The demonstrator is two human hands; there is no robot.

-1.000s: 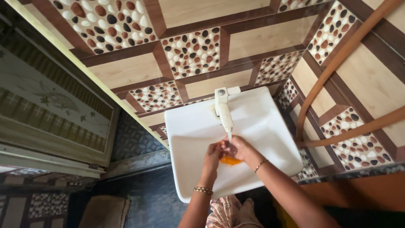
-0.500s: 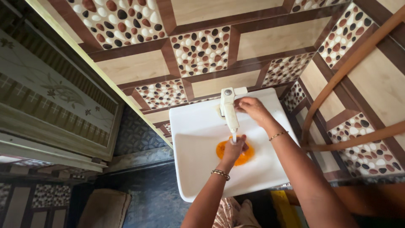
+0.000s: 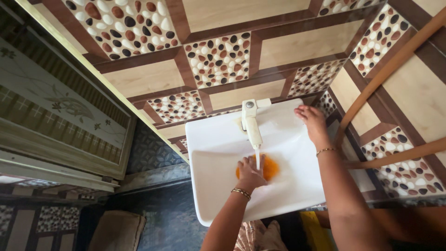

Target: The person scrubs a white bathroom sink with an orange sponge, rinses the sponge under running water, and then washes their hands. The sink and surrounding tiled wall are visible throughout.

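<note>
To the left stands a pale cabinet panel (image 3: 51, 100) with a faint floral pattern, and below it a dark patterned floor (image 3: 162, 214). The wall (image 3: 153, 76) behind is tiled in wood-look panels set with squares of brown, black and white pebbles. A white wash basin (image 3: 218, 139) is fixed to that wall, with a white tap (image 3: 251, 122) at its back edge sending a thin stream of water down into the bowl.

The left hand (image 3: 249, 173), a beaded bracelet at the wrist, lies palm-down in the bowl under the stream, its grip spread flat and pressing on an orange cloth (image 3: 270, 168). The cloth sits at the bottom of the basin, just below the spout, bunched and wet-looking, half hidden by the fingers.

Further right, the right hand (image 3: 312, 118), with a thin bangle, rests on the basin's far right rim, its grip loose and holding nothing. Beyond it two brown pipes (image 3: 385, 65) curve along the corner wall.
</note>
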